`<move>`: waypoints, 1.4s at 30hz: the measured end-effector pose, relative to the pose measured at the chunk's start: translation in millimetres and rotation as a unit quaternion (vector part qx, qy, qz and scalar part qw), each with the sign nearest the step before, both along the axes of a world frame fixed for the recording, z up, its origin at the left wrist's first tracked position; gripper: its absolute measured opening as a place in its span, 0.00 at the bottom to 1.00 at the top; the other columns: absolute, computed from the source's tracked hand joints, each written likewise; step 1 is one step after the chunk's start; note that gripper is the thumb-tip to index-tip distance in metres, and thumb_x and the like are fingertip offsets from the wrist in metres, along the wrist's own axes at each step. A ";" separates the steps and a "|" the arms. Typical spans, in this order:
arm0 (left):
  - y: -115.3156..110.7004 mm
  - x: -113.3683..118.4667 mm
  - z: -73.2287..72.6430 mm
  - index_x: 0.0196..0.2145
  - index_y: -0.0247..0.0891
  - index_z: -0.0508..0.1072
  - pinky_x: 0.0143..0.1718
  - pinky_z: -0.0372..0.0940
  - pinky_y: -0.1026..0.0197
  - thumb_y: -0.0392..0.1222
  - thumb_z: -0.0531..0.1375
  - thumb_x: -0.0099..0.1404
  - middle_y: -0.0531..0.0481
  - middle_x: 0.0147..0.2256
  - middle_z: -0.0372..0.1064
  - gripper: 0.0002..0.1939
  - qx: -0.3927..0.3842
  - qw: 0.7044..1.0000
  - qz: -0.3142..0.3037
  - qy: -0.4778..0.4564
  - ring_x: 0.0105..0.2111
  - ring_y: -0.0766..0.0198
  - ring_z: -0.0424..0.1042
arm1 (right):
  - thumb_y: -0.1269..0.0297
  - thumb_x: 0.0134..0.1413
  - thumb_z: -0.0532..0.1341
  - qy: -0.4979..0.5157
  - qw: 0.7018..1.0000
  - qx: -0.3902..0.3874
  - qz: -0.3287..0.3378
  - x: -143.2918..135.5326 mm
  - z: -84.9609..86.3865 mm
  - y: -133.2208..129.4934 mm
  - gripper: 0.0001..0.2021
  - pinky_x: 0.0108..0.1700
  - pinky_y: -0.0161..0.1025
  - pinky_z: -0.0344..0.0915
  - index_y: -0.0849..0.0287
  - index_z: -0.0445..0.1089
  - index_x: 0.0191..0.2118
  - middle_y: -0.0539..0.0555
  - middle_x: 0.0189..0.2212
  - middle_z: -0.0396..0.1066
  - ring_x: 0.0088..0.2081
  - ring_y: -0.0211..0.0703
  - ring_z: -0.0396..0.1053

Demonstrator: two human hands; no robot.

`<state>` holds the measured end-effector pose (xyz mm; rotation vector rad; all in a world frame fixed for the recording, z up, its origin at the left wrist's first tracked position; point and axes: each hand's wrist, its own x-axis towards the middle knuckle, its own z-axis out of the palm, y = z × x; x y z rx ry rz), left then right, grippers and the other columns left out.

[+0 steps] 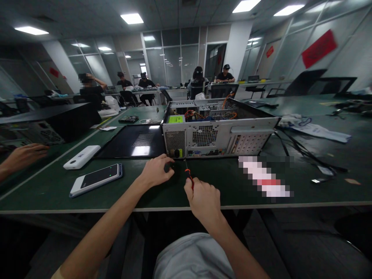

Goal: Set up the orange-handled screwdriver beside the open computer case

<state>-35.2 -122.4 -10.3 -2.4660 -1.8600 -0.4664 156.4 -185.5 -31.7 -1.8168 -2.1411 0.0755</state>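
Observation:
On its side in front of me lies an opened desktop computer case (209, 126), its rear panel of vents and ports facing me. My right hand (204, 197) is closed around the red and black handle of a screwdriver (189, 179). The shaft points away from me, and its tip is at the bottom edge of the rear panel, near the power supply; whether it sits on a screw is too small to tell. Close to the panel's lower left corner, my left hand (155, 170) curls around a small black object (168, 167), whose kind I cannot make out.
A black side panel (133, 141) lies left of the case. Nearer are a white power bank (82, 157) and a phone-like device (97, 180). Another person's hand (27, 155) is at far left, beside a second computer case (66, 124). Black cables (302, 149) and gloves (316, 130) lie right.

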 end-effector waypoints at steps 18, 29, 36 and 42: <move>9.0 0.0 -13.3 0.43 0.40 0.78 0.35 0.68 0.59 0.42 0.58 0.70 0.46 0.41 0.80 0.10 0.018 0.995 0.003 -0.095 0.34 0.58 0.78 | 0.58 0.73 0.42 0.176 0.984 0.030 0.015 20.4 -9.0 4.2 0.27 0.30 0.38 0.53 0.57 0.72 0.29 0.55 0.23 0.74 0.26 0.44 0.72; 12.3 0.0 -4.8 0.34 0.35 0.76 0.13 0.54 0.69 0.51 0.74 0.51 0.51 0.30 0.76 0.19 -0.080 0.799 -0.041 -0.594 0.15 0.74 0.64 | 0.48 0.71 0.49 0.471 0.871 -0.004 0.140 33.5 -19.3 0.0 0.25 0.26 0.33 0.55 0.59 0.73 0.33 0.49 0.24 0.70 0.22 0.35 0.60; 10.8 2.9 4.0 0.38 0.37 0.76 0.13 0.47 0.72 0.44 0.77 0.45 0.57 0.28 0.74 0.23 -0.128 0.688 -0.065 -0.712 0.14 0.79 0.56 | 0.51 0.71 0.51 0.416 0.894 -0.002 0.165 31.7 -15.9 0.3 0.21 0.31 0.34 0.58 0.59 0.75 0.41 0.47 0.22 0.69 0.25 0.37 0.66; 11.9 -1.0 6.5 0.35 0.37 0.78 0.15 0.45 0.73 0.37 0.76 0.45 0.56 0.28 0.73 0.18 -0.169 0.604 -0.086 -0.774 0.16 0.81 0.52 | 0.52 0.72 0.51 0.405 0.899 0.015 0.168 32.1 -16.0 1.1 0.20 0.31 0.34 0.58 0.59 0.76 0.46 0.47 0.23 0.69 0.25 0.37 0.67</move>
